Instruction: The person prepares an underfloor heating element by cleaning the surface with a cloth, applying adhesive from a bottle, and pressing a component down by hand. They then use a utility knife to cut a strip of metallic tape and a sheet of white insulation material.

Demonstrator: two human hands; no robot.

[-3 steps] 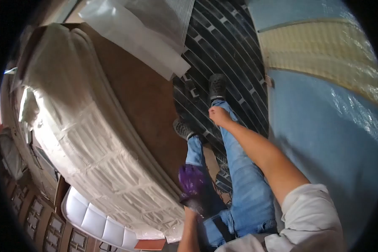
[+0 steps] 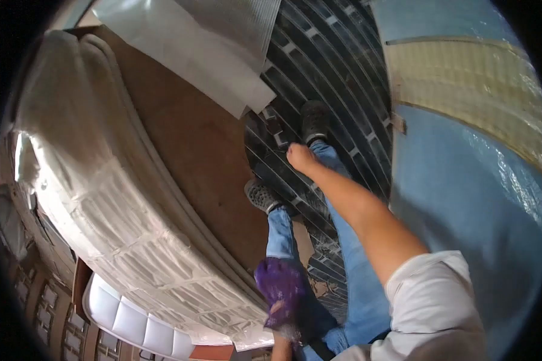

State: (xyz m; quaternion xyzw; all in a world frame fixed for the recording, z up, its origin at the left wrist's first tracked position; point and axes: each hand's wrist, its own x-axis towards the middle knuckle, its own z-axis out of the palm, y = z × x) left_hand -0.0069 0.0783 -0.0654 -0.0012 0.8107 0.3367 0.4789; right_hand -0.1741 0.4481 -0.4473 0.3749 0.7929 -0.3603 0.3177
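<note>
My bare right hand (image 2: 302,159) is closed, reaching out over the dark slatted floor beside my right shoe (image 2: 314,122). Whatever its curled fingers may hold is hidden. Just beyond it on the floor lies a small dark object with a light metal-looking edge (image 2: 275,127). My left hand (image 2: 281,281) wears a purple glove and hangs low in front of my left leg, close to the edge of a plastic-wrapped, cream padded piece (image 2: 144,225). Blur and the glove keep its fingers from showing clearly.
A brown board (image 2: 190,132) lies between the padded piece and my left shoe (image 2: 261,196). White foam sheeting (image 2: 193,51) covers its far end. Light blue panels (image 2: 451,174) with a yellowish ribbed strip (image 2: 464,78) line the right side. A white tufted panel (image 2: 129,319) stands lower left.
My right hand has moved left, off my shin and over the floor beside the shoe. The gloved left hand has shifted slightly lower. The whole view has tilted a little.
</note>
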